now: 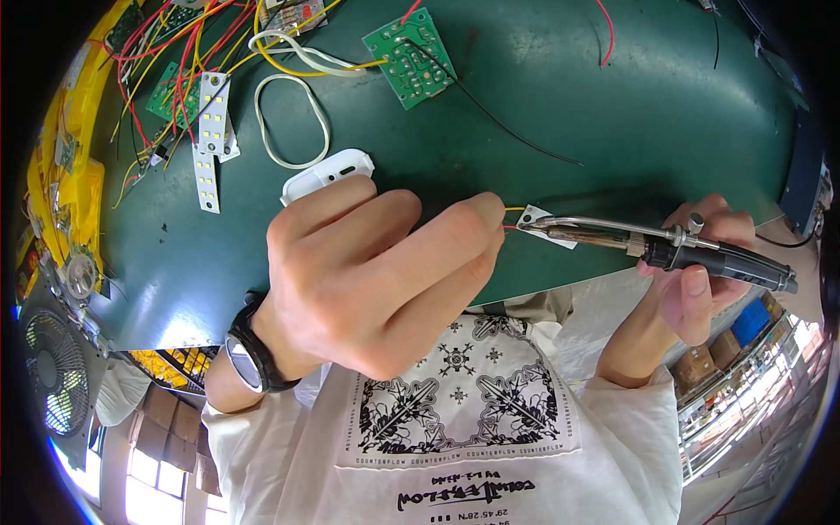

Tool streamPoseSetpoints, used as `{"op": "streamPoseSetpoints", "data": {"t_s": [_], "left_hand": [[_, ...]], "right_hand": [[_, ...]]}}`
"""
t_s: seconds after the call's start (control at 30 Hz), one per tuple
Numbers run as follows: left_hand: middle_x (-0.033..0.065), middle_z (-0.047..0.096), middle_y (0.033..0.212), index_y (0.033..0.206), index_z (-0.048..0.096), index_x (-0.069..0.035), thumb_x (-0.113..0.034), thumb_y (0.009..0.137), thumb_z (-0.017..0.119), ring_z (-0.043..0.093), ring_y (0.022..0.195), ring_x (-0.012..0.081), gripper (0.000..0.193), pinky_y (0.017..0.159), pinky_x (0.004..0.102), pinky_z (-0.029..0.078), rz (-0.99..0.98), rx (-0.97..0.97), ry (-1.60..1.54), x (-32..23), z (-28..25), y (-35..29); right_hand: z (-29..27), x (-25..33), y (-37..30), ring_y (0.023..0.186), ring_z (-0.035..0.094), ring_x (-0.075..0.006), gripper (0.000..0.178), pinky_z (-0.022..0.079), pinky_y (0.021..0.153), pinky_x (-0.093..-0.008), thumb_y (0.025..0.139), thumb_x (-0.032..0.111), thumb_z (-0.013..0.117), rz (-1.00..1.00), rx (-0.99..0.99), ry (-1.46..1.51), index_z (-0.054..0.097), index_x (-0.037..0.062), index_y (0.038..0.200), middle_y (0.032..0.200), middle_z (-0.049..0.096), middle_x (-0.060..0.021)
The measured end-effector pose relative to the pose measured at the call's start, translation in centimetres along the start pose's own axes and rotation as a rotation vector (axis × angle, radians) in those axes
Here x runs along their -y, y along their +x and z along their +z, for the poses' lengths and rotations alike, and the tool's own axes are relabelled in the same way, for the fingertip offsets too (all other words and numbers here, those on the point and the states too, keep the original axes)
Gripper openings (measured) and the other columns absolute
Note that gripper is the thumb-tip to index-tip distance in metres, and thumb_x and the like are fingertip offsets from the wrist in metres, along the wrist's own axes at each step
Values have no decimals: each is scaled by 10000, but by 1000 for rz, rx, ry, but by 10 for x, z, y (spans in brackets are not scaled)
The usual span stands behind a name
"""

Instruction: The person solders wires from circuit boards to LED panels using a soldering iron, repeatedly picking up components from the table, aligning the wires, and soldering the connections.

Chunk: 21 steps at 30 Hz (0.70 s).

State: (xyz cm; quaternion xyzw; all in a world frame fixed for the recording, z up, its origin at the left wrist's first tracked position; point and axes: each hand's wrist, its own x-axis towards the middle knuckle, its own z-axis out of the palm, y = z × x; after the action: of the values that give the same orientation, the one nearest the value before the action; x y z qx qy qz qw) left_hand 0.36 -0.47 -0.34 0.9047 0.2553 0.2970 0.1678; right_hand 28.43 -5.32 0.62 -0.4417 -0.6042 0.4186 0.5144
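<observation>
My left hand (376,271) is closed, its thumb and index finger pinched on thin red and yellow wires (512,209). Those wires lead to one end of a small white circuit board (564,241). In my right hand (700,254) is a black-handled soldering iron (717,262) with a thin metal feed tube along its top. Its tip reaches over the board, close to the wire ends; whether it touches cannot be made out. A white plastic housing (328,173) with dark slots sits just beyond my left knuckles, partly hidden by them.
On the green work surface (665,131) lie a green circuit board (409,59) with a black lead, a looped white cable (259,114) and white LED strips (213,118). Tangled wires fill the far left beside a yellow bin (83,149). A fan (57,367) stands left.
</observation>
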Motion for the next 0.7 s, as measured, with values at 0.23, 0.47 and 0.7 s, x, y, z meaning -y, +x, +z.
{"op": "streamPoseSetpoints", "data": {"t_s": [0.23,0.47,0.7], "left_hand": [[70,655,803,778,667,-1,14,566,736,443,440,106,224,405,228,274,20,-48,30,-2,2,0],[65,654,799,770,667,-1,35,552,717,431,432,99,227,405,228,265,12,-66,49,-5,4,0],[63,655,803,766,668,1,47,530,706,410,425,94,244,405,224,256,24,-36,51,-6,2,1]], "right_hand": [[1,3,0,543,489,-137,331,382,439,-207,768,163,686,72,-79,3,507,-78,906,628,558,-116],[3,3,2,550,498,-139,324,389,438,-208,770,144,684,64,-85,31,504,-83,913,638,557,-124],[2,3,2,552,506,-146,325,445,422,-211,773,124,678,40,-64,45,492,-98,920,656,543,-137]]}}
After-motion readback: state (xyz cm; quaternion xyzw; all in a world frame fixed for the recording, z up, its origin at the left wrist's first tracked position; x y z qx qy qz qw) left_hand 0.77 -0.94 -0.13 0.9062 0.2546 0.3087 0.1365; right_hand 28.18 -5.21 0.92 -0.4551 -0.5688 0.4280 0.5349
